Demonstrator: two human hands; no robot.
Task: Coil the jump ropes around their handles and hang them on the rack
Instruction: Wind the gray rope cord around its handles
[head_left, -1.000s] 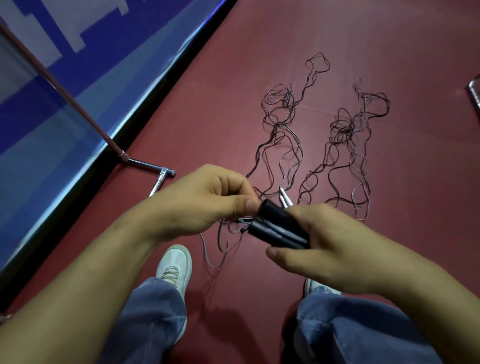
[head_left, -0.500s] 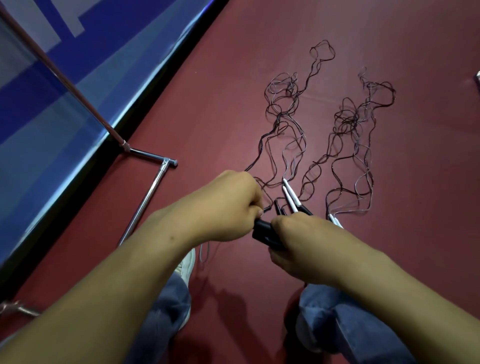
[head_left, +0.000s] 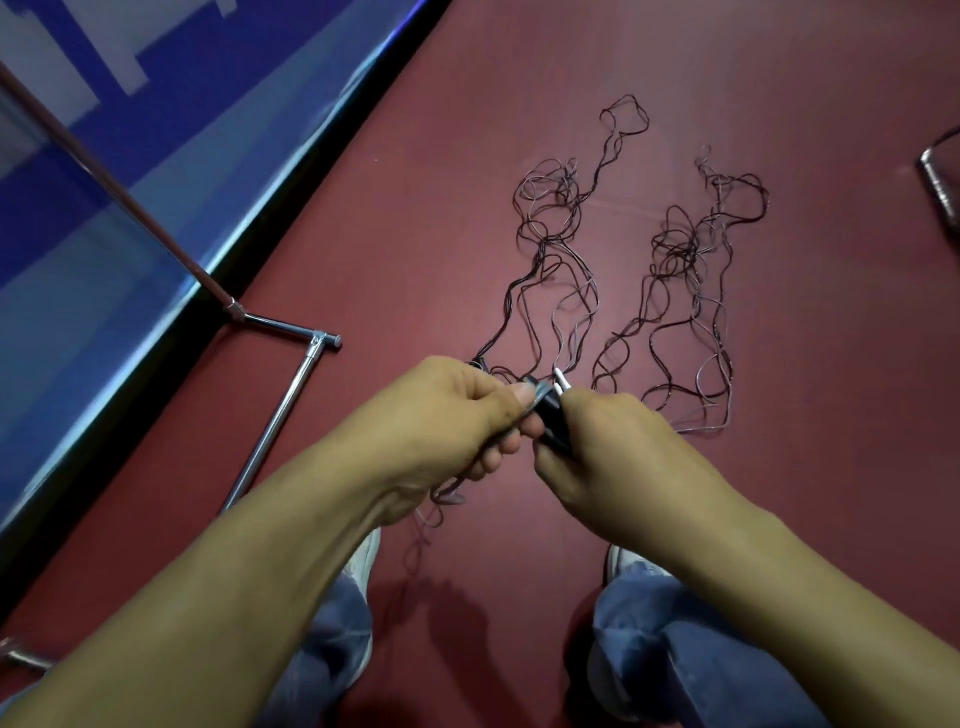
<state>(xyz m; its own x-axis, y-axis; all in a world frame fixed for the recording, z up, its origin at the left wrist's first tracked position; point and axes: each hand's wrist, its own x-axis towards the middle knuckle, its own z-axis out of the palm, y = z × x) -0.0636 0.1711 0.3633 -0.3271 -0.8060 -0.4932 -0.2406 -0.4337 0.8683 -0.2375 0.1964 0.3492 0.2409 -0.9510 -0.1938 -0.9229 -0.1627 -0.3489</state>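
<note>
Jutting from right hand (head_left: 618, 452): jump-rope handles (head_left: 551, 422).

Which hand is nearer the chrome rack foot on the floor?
Left. The left hand is just right of the chrome rack foot; the right hand, gripping the black handles, lies farther right.

Red floor (head_left: 426, 223) lies open between the rack's bars (head_left: 283, 421) and 2 rope tangles (head_left: 545, 208) ahead.

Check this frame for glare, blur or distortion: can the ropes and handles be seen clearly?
Head view: the blue wall shows a glare streak along its base; the ropes on the floor look sharp; the handles are mostly hidden between the left hand and right hand; soft shadows fall below the arms.
</note>
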